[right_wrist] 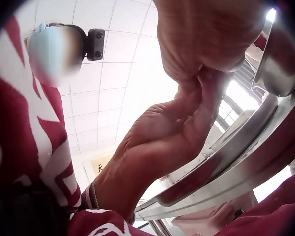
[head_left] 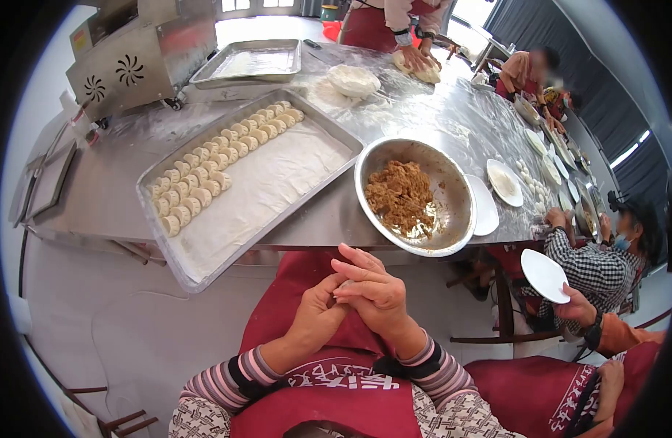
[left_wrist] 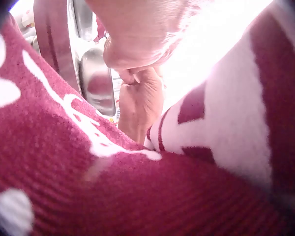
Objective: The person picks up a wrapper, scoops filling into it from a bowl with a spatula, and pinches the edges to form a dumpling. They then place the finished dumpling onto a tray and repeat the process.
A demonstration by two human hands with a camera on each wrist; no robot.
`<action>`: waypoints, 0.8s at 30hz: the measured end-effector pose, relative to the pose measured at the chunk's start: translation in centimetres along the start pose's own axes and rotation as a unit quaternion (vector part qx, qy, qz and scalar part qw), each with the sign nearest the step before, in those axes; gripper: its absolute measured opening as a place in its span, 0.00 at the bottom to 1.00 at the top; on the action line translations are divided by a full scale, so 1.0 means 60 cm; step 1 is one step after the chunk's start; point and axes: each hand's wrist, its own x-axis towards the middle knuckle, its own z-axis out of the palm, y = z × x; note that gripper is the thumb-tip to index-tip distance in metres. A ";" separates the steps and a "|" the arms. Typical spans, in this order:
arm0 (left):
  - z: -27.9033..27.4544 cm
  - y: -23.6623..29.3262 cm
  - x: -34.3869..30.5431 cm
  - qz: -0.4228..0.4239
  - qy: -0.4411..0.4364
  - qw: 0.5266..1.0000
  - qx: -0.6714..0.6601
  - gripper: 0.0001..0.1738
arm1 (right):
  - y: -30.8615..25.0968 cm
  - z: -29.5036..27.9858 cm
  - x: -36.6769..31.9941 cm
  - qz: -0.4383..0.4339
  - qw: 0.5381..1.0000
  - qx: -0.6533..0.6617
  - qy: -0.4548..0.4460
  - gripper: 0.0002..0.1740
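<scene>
In the head view the two hands meet in front of the red apron (head_left: 343, 398). The left hand (head_left: 314, 317) has its fingers bent in against the right palm, its thumb near the fingertips. Relaxed, slightly spread fingers of the right hand (head_left: 376, 292) reach over them. Whatever lies between the hands is hidden. Both wrist views show the left hand (left_wrist: 142, 34) (right_wrist: 157, 132) touching the right hand (left_wrist: 142, 101) (right_wrist: 206, 37). Beyond them stand a metal bowl (head_left: 453, 162) of brown filling (head_left: 400, 191) and a tray (head_left: 252, 252) with rows of dumplings (head_left: 221, 155).
White plates (head_left: 484, 208) lie right of the bowl. Flour and a dough mound (head_left: 353, 80) are on the steel table (head_left: 307, 237), with an empty tray (head_left: 250, 60) behind. At the right, a neighbour's hand (head_left: 578, 306) holds a plate (head_left: 545, 275). Others work farther along.
</scene>
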 end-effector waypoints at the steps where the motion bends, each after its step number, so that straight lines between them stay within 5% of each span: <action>1: 0.000 -0.003 0.000 0.003 0.002 1.000 0.000 0.21 | -0.002 0.003 0.003 0.005 1.000 0.003 0.003 0.11; 4: 0.007 -0.003 0.003 0.048 0.024 0.999 -0.009 0.22 | -0.032 0.003 0.011 0.069 0.995 0.051 0.053 0.09; 14: 0.005 0.000 0.002 0.058 0.035 0.997 0.047 0.21 | -0.016 0.010 0.004 0.022 0.997 0.055 0.041 0.12; 17: 0.004 0.007 0.001 0.078 0.035 0.995 0.055 0.21 | -0.033 0.013 0.009 0.073 0.991 0.067 0.090 0.13; 24: 0.012 0.014 -0.001 0.031 0.035 0.998 -0.033 0.20 | -0.012 0.012 -0.001 -0.009 0.998 -0.001 0.056 0.17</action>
